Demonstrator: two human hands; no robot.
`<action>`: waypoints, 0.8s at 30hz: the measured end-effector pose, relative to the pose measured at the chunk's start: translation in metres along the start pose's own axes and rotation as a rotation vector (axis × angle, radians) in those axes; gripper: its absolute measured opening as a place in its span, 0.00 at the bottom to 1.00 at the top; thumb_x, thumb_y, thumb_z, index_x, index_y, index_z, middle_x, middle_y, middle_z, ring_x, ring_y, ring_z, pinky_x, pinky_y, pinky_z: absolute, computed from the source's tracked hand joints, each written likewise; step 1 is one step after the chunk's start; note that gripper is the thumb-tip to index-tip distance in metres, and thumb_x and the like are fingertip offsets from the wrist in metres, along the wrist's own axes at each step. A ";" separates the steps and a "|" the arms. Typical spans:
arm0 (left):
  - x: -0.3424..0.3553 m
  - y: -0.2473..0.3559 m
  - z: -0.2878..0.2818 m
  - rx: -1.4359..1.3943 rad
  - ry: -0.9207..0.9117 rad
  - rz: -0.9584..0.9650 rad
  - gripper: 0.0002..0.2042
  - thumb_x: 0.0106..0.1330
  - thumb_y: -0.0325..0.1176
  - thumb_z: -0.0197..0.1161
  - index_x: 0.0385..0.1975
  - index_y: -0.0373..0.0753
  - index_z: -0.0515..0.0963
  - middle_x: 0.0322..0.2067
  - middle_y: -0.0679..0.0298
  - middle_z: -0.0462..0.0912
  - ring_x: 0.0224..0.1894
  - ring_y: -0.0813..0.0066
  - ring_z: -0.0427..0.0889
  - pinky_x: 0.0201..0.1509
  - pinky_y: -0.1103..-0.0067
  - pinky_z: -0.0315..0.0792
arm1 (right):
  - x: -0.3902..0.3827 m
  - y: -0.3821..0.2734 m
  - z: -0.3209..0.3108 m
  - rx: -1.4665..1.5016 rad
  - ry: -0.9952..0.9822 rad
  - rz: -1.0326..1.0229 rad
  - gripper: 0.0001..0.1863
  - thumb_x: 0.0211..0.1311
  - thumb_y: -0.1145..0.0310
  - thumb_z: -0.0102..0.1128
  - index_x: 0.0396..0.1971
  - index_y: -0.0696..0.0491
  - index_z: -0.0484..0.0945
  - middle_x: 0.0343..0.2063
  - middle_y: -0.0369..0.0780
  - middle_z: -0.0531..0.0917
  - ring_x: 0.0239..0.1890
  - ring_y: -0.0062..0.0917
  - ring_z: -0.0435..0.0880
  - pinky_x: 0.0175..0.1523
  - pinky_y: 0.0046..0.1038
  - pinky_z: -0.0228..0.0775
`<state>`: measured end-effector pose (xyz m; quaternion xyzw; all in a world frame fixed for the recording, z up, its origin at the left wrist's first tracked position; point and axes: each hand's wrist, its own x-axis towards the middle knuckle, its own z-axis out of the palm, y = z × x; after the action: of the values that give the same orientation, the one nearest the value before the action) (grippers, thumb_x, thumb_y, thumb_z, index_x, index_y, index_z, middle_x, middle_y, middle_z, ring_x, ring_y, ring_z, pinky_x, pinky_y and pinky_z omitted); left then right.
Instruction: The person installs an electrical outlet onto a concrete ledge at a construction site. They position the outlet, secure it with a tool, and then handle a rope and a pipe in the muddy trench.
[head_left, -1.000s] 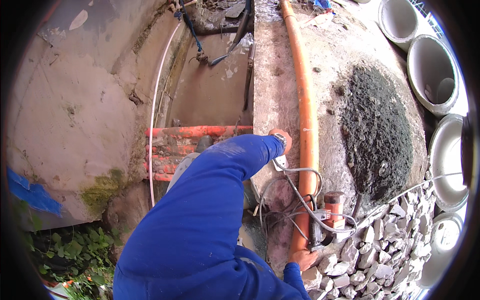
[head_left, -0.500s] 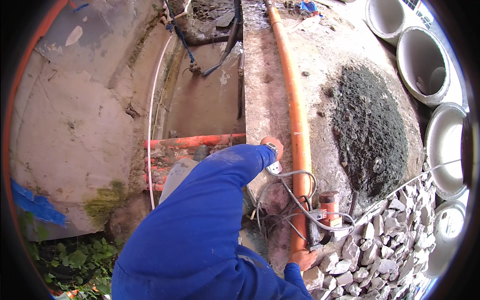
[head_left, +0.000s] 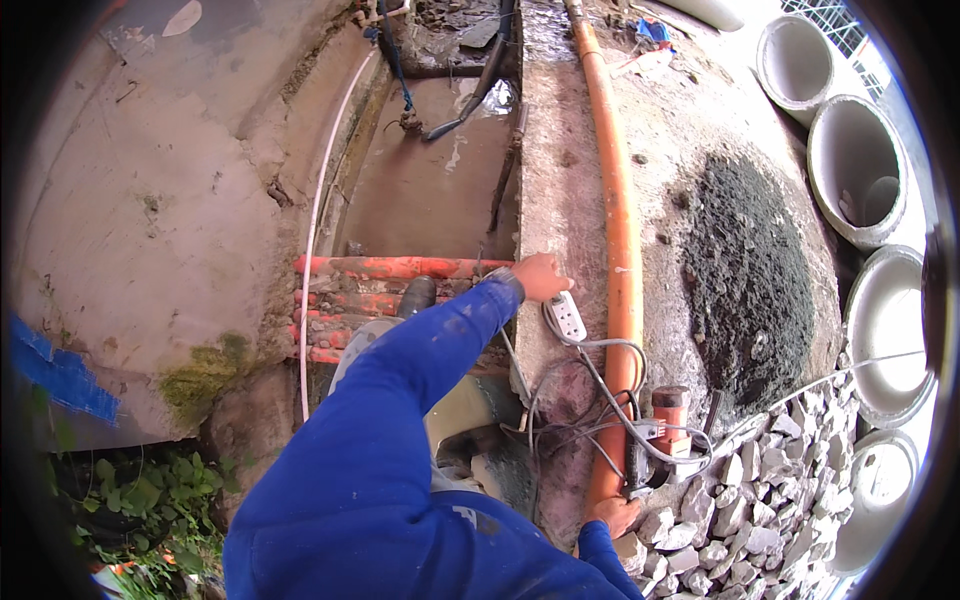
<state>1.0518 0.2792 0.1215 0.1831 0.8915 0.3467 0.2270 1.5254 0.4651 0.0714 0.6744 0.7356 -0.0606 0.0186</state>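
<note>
My left hand, reaching from the lower left in a blue sleeve, has bent fingers at the top end of a white power strip on the concrete ledge; what they grasp is unclear. Grey cables loop from the strip around a red-and-black power tool lying by a long orange pipe. My right hand, low in the picture, curls at the pipe's near part, just below the tool's dark base. Exactly what it grips is hidden.
A muddy-water trench, crossed by red pipes and hung with hoses, lies left of the ledge. A thin white pipe runs beside it. Rightward are dark wet mix, broken rocks, concrete culverts. Plants grow lower left.
My left hand has shifted left relative to the orange pipe, exposing more of the power strip. My right hand stays at the pipe below the tool. The view has shifted slightly.
</note>
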 end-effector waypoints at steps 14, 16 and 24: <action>-0.096 -0.035 -0.009 -0.234 -0.024 0.272 0.18 0.62 0.41 0.67 0.45 0.36 0.77 0.41 0.52 0.78 0.40 0.61 0.81 0.48 0.69 0.75 | 0.016 0.011 0.003 0.334 -0.109 -0.016 0.24 0.63 0.70 0.44 0.55 0.64 0.76 0.49 0.58 0.81 0.54 0.53 0.78 0.60 0.43 0.65; -0.089 -0.041 0.002 -0.229 -0.024 0.288 0.17 0.62 0.41 0.67 0.45 0.38 0.78 0.42 0.53 0.77 0.40 0.61 0.80 0.49 0.68 0.75 | 0.014 0.005 0.000 0.295 -0.104 -0.020 0.24 0.63 0.69 0.44 0.55 0.64 0.76 0.48 0.58 0.82 0.53 0.53 0.78 0.60 0.44 0.65; -0.077 -0.033 -0.009 -0.231 -0.016 0.307 0.16 0.61 0.40 0.67 0.44 0.38 0.78 0.41 0.55 0.77 0.44 0.59 0.79 0.52 0.67 0.73 | 0.031 0.030 0.026 0.217 -0.076 -0.015 0.27 0.64 0.66 0.41 0.60 0.62 0.73 0.56 0.57 0.78 0.60 0.51 0.74 0.65 0.41 0.63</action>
<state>1.1053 0.2139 0.1256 0.2921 0.8056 0.4759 0.1980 1.5507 0.4953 0.0408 0.6640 0.7287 -0.1653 -0.0271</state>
